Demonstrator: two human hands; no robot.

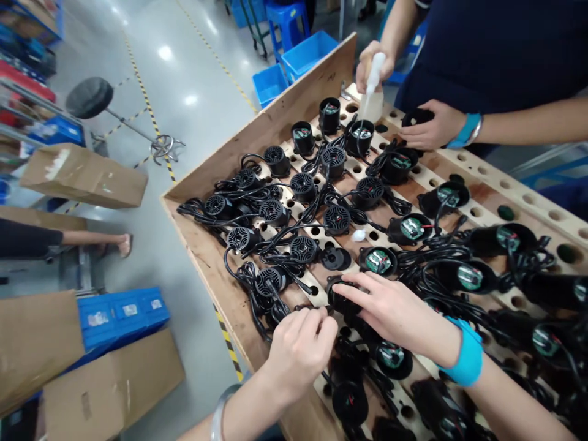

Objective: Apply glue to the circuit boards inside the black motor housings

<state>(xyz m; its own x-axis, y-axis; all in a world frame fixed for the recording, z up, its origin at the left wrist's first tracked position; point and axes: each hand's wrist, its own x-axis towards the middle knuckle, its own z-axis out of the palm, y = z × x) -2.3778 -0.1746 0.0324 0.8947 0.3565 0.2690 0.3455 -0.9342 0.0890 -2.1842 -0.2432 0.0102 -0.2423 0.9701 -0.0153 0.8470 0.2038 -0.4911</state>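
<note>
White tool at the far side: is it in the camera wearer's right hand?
No; a co-worker's hand holds the white tool, while the wearer's right hand touches a black housing.

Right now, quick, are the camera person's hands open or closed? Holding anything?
Left hand: closed, fingers curled; whether its grip holds anything can't be told.
Right hand: fingers spread on a black housing; whether its grip is closed can't be told.
</note>
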